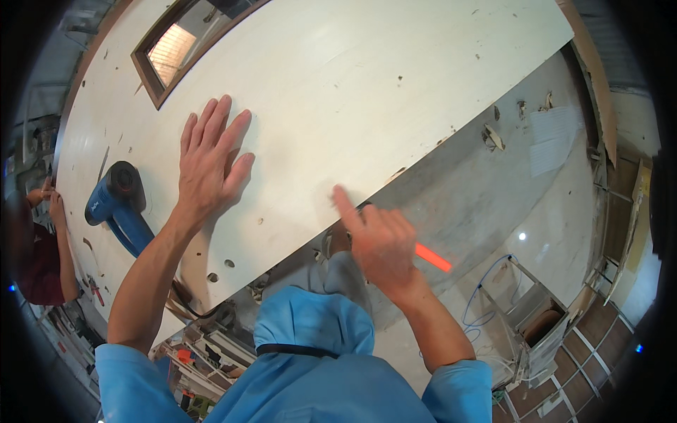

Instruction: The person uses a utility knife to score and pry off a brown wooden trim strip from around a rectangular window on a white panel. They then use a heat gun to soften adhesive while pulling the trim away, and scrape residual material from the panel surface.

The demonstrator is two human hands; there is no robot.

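My left hand [210,158] lies flat on a large cream-white panel [338,99], its fingers stretched out and spread a little. The framed window opening [154,77] in the panel is just beyond its fingertips. At the panel's near edge my right hand [384,243] is closed round a tool with a flat orange handle [433,258]. Its index finger reaches forward over the panel, slightly blurred. The working end of this tool is hidden by the hand. A blue heat gun [120,204] rests on the panel left of my left forearm.
Another person [46,261] in a dark red shirt has hands at the panel's left edge. Wood chips [493,137] and a pale sheet [556,141] lie on the grey floor. A blue hose [486,285] curls beside a metal frame [539,310] at lower right. Cluttered tools [204,359] sit below the panel.
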